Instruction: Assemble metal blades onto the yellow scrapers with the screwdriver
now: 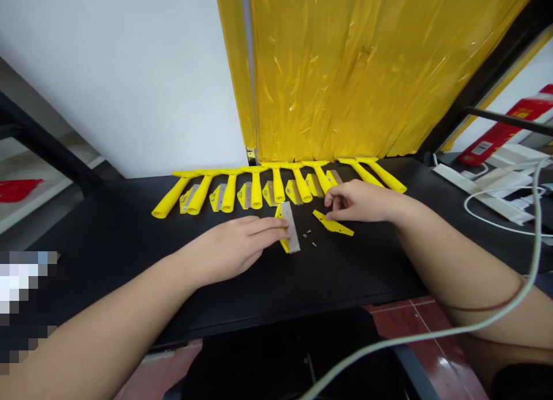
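Left fingers (272, 235) overlap a blade (293, 238), grip unclear; parted right fingers (330, 202) touch a plate (339, 226), table edge (259, 318) apart.

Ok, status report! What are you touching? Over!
Left grip on metal strip. Right grip at loose yellow plate. Tiny screws lying between them.

Worker's L hand (246, 241) and R hand (356, 201) are bare, as are L forearm (142, 308) and R forearm (453, 261), latter w/ thin brownish line (475, 309), cord or shadow unclear; blk clothing (280, 354) at lap; dark patch (522, 381) nr R elbow, poss. sleeve.
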A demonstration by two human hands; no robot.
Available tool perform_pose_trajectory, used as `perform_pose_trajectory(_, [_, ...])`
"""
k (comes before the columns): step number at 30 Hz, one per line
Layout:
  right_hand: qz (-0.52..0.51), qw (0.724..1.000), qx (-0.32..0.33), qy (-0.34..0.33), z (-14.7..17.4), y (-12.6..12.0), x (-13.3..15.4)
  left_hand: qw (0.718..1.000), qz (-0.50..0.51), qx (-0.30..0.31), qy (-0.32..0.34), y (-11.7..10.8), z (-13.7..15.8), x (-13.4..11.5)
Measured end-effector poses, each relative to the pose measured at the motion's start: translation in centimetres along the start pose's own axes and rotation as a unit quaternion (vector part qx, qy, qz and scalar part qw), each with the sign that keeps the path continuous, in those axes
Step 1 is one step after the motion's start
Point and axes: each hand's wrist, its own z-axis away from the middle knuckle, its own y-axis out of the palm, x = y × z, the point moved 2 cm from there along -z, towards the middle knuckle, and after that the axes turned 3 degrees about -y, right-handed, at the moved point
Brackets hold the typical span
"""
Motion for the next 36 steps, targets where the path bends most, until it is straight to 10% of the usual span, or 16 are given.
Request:
perform_pose_trajectory(14, [-0.175,0.983,0.035,0.049,-1.2,2.7,1.4,0.999,0.025,-0.002,-0.03,0.2,0.1,0.4])
perform_pose_trajectory(25, [-0.598,0.799,-0.018,0.063,-1.2,2.5,3.0,1.0,0.016,-0.018,-0.014,0.3,-0.4,0.1])
perform_pose_trajectory(36, [-0.628,0.774,-0.024,0.079,-2.2,4.9,4.4,0.999,0.041,-0.022,-0.017,0.4,-0.5,0.0])
